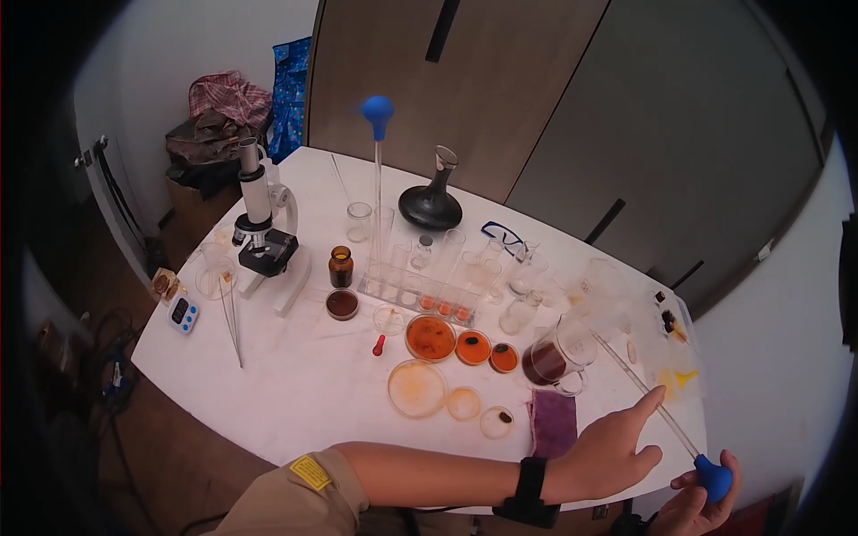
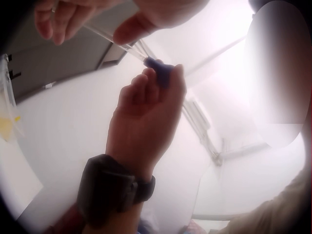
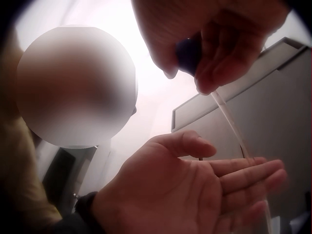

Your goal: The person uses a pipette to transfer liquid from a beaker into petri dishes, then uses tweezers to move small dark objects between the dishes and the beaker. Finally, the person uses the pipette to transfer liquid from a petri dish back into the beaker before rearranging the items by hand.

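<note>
In the head view, my right hand (image 1: 693, 514) grips the blue rubber bulb (image 1: 713, 478) of a long glass pipette (image 1: 679, 432). The pipette slants up and left, its far end near the jug of dark red liquid (image 1: 547, 362). My left hand (image 1: 603, 456) is beside the tube, index finger extended and touching or nearly touching it. The right wrist view shows the left hand (image 3: 180, 195) palm up, fingers straight, by the tube (image 3: 228, 113); the right hand (image 3: 224, 34) holds the bulb (image 3: 189, 54). Fingers wrap the bulb (image 2: 163, 73) in the left wrist view.
A microscope (image 1: 259, 201), timer (image 1: 184, 315) and tweezers (image 1: 232, 326) stand or lie left. Test tubes in a rack (image 1: 407, 308), a second pipette's blue bulb (image 1: 377, 111) and a dark flask (image 1: 431, 207) are behind. Orange-filled dishes (image 1: 431, 338) and a purple cloth (image 1: 554, 423) lie centrally.
</note>
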A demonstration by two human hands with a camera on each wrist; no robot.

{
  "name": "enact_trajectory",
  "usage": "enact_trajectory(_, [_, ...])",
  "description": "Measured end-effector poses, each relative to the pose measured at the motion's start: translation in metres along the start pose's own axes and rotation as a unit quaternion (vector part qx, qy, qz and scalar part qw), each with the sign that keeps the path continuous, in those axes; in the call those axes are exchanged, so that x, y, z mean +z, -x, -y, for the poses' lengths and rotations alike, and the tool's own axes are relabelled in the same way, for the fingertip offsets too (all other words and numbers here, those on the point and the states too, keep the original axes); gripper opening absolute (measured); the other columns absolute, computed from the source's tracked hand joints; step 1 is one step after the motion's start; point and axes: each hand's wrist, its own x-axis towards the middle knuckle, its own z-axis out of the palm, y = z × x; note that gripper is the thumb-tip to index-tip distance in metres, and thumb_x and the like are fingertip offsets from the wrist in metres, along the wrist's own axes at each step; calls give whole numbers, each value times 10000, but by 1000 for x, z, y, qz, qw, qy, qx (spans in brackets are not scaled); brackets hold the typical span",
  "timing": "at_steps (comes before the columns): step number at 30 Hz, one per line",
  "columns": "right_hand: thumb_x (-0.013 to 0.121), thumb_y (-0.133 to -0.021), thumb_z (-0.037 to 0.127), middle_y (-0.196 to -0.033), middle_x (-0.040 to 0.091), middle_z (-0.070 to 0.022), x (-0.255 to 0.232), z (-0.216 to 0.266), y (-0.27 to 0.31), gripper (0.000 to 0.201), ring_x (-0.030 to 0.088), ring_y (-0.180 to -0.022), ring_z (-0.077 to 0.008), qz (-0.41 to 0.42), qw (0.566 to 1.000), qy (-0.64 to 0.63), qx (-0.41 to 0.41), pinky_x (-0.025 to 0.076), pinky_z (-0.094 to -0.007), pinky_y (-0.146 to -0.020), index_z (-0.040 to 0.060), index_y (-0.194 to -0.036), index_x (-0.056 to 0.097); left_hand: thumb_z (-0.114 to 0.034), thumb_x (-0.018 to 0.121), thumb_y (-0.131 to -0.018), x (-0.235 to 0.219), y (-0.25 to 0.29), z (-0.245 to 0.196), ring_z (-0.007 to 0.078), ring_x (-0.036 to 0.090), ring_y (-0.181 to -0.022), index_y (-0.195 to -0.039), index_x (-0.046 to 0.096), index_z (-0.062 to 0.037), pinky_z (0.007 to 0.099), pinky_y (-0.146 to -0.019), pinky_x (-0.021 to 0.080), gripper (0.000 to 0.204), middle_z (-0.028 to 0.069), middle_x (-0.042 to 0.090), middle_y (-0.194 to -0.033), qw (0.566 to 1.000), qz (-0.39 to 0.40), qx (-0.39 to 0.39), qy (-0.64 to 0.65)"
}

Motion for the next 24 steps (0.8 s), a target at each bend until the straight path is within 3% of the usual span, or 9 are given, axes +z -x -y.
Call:
enact_trajectory(5, [772,-857,279,-839,677,-253,-20,-7,46,570,615,-588,-219,-10,1000,11,6,533,-304,-532,-121,-1200,554,-58,536,-819,-1,5,7,287,675,-934,-1476,308,60,321,-777,504,706,259,494,-1429,999,18,27,-17])
enact_trajectory(7, [776,-857,250,-848,677,-241,-29,-13,72,549,626,-613,-220,8,999,-1,38,547,-310,-561,-106,-1210,554,-40,529,-818,-1,10,16,273,651,-1072,-1468,331,59,301,-826,501,687,247,517,-1414,998,5,53,-22])
enact_trajectory(8, [772,-860,230,-864,679,-235,-29,-10,79,531,631,-632,-220,33,998,0,45,559,-317,-585,-101,-1214,554,-24,522,-818,-6,13,11,265,605,-1185,-1470,334,54,290,-861,495,683,242,518,-1418,999,30,26,-27])
enact_trajectory(12, [734,-875,122,-954,685,-229,-22,-1,114,469,668,-733,-230,64,993,4,98,591,-341,-685,-101,-1241,543,0,518,-805,-18,22,10,225,600,-1185,-1477,343,34,278,-877,495,696,216,522,-1426,996,74,19,-45])
enact_trajectory(14, [719,-878,77,-1021,688,-232,-22,-4,130,471,687,-788,-227,79,988,34,129,593,-340,-714,-103,-1269,529,17,507,-814,-26,25,2,187,571,-1217,-1498,338,2,269,-897,495,704,182,536,-1419,990,102,-92,-26])
enact_trajectory(19, [731,-879,108,-1096,675,-249,-7,-5,157,498,707,-840,-250,75,987,23,142,590,-335,-728,-111,-1279,531,47,460,-869,-33,33,24,193,550,-1248,-1508,341,-16,275,-955,478,653,175,555,-1391,991,105,-78,15])
enact_trajectory(24, [725,-884,130,-1125,669,-236,6,4,159,529,716,-891,-248,108,984,-37,134,578,-312,-727,-108,-1312,526,-47,480,-990,-40,39,16,196,565,-1244,-1427,438,37,297,-1029,434,446,160,611,-1314,995,65,-77,21])
